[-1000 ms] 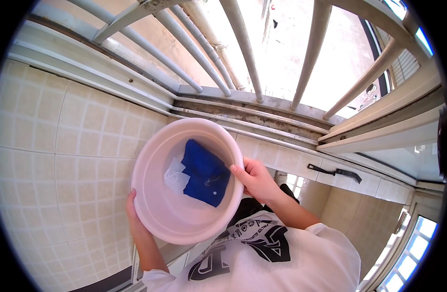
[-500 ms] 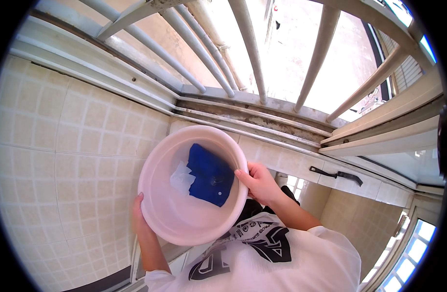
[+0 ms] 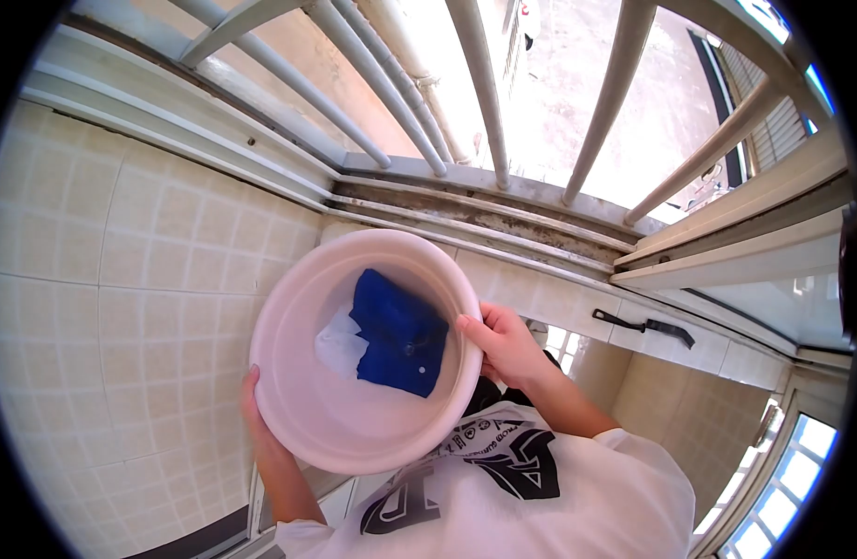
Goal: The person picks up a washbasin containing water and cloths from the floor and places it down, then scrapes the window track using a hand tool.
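Note:
A pale pink basin (image 3: 298,401) is held up in front of my body, its open top facing me. Inside it lie a dark blue cloth (image 3: 396,340) and, partly under the cloth's left side, a white piece (image 3: 339,343) that looks thin. My left hand (image 3: 251,396) presses against the basin's lower left outer side; most of its fingers are hidden behind the wall. On the right, my right hand (image 3: 505,345) grips the rim, thumb over the edge and other fingers outside.
Beyond the basin runs a window track (image 3: 484,222) with metal bars (image 3: 484,93) above it. A black-handled brush (image 3: 644,326) lies on the tiled sill (image 3: 540,293) to the right. Tiled wall (image 3: 177,279) fills the left, and a glass window pane (image 3: 773,289) stands at right.
The basin shifted slightly right and down, then back left and a little up, looking larger now. Both hands stayed on it. The cloth and white piece remain inside.

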The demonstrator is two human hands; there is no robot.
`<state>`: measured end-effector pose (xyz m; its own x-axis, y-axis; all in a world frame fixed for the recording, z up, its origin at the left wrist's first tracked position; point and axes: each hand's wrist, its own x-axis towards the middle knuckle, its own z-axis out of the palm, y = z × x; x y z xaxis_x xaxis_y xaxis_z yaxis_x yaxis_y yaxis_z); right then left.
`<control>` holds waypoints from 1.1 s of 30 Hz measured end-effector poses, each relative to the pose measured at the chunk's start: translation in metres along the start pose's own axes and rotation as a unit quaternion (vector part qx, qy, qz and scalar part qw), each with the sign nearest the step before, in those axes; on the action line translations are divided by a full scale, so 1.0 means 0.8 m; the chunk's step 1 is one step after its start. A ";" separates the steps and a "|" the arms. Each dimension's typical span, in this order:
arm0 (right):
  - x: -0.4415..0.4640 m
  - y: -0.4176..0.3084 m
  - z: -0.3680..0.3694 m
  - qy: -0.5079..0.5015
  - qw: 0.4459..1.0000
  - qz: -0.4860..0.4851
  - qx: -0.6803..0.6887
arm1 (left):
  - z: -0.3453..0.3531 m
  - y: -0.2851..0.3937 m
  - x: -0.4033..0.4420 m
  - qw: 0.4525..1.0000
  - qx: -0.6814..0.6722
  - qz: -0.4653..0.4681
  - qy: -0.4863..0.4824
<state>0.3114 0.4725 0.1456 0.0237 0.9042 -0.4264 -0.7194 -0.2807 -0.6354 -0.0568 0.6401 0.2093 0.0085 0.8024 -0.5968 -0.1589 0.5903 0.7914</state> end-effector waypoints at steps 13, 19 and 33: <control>0.018 -0.027 -0.020 0.040 0.997 -0.029 0.060 | 0.090 0.083 -0.010 0.998 0.049 0.033 -0.038; 0.018 -0.034 -0.028 0.049 0.994 -0.032 0.093 | 0.118 0.099 0.000 0.995 0.077 0.036 -0.048; 0.021 -0.024 -0.034 0.048 0.992 -0.022 0.119 | 0.129 0.104 0.001 0.995 0.077 0.045 -0.054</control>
<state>0.3448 0.4845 0.1333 0.1160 0.8759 -0.4684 -0.8592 -0.1481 -0.4898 0.0317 0.6991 0.2883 0.1083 0.8524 -0.5116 -0.0099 0.5155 0.8568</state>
